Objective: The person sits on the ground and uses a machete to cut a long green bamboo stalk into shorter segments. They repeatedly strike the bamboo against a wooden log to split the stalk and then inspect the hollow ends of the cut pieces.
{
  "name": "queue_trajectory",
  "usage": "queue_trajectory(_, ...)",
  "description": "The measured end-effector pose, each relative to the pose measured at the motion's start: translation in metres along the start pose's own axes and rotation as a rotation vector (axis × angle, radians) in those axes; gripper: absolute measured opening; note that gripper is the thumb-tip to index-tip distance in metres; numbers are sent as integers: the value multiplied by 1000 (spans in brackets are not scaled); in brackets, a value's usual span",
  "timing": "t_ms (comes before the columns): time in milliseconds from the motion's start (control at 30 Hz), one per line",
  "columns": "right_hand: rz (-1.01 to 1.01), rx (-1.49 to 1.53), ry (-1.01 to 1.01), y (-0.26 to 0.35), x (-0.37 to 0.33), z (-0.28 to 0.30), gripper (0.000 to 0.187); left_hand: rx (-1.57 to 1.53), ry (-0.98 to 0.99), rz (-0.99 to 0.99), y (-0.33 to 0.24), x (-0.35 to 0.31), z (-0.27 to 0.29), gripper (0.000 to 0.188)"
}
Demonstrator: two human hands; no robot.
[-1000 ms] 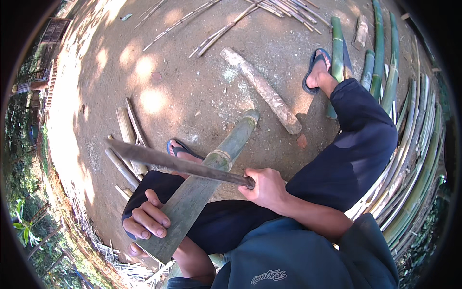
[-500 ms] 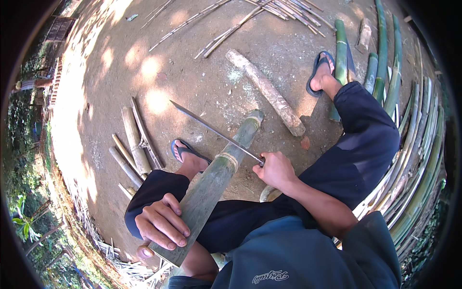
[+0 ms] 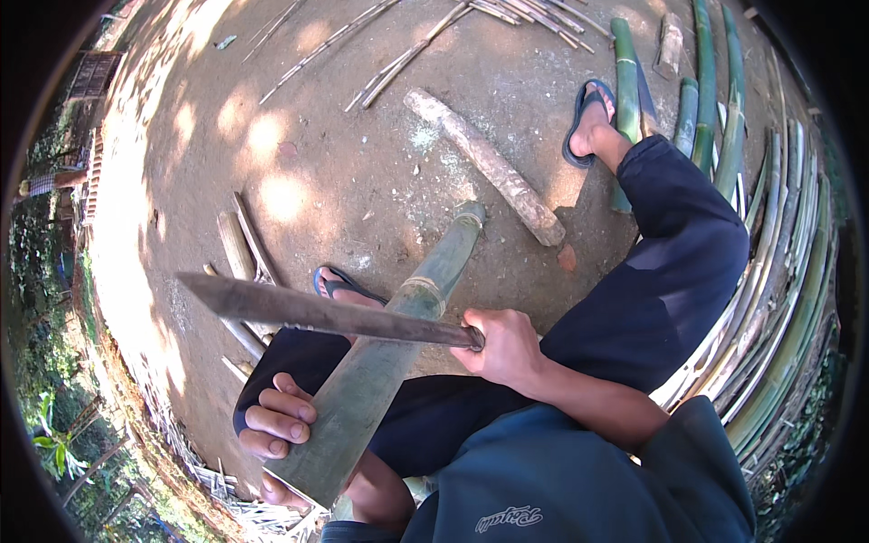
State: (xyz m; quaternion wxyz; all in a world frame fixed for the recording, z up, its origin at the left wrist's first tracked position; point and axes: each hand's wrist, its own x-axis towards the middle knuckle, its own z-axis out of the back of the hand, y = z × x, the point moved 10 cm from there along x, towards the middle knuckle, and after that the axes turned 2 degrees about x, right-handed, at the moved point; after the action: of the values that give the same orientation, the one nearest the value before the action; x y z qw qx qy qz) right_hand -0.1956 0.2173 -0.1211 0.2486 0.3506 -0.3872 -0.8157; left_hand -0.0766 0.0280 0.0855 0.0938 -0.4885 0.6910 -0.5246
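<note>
A split length of green bamboo slants across my lap, its near end between my knees and its far end out over the ground. My left hand is closed round its near end, fingers curled over the left edge and thumb beneath. In my right hand I grip a machete by its handle, which my fingers mostly hide. The long dark blade points left and crosses above the bamboo, just on the near side of its pale node ring. Whether the blade touches the bamboo I cannot tell.
A thick log lies on the dirt ahead. Green bamboo poles stand at the right, above a big stack of split strips. Short bamboo pieces lie left of my left foot, and thin sticks at the far side.
The machete has come nearer along the bamboo, from beyond the node to the near side, and its flat face now shows. My left fingers have shifted from the top onto the edge.
</note>
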Motion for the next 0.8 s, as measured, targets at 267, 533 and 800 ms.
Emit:
queue_trajectory(267,-136,25,-59,-17,0,3,25,-104,116,69,1,-6,2,37)
queue_trajectory(533,-216,38,-194,-29,1,13,28,9,-12,28,-7,-13,9,43)
queue_trajectory(800,-181,60,-118,-23,2,6,25,55,-173,47,-8,-21,11,53)
